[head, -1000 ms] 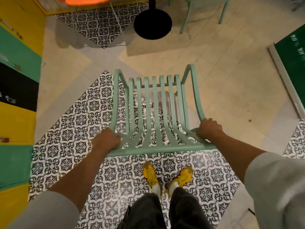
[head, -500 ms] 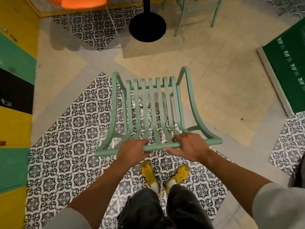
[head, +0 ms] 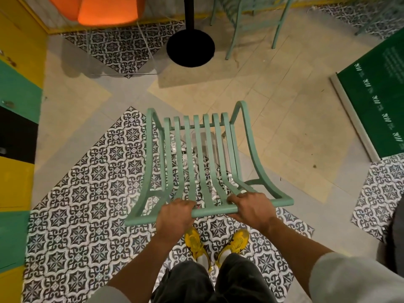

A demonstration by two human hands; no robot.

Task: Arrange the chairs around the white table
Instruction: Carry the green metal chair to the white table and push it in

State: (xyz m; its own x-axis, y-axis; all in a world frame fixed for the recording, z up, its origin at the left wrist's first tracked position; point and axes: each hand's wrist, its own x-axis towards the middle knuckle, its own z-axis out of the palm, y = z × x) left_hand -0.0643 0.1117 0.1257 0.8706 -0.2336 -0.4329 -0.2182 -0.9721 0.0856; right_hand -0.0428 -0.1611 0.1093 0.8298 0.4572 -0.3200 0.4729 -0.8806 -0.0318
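Ahead of the green chair point(head: 203, 162), gripped by both hands point(head: 175, 215) point(head: 251, 206), stands a black table base point(head: 190, 48).

Our left hand point(head: 176, 212) and right hand point(head: 251, 206) slid in from the corners to the middle of the green chair's point(head: 196, 162) top bar. The black table foot point(head: 190, 48) looks closer now.

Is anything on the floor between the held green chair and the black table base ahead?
Nothing visible. Both hands, left and right, grip the green chair; the floor from it to the black table base is bare tile. A second green chair stands right of that base.
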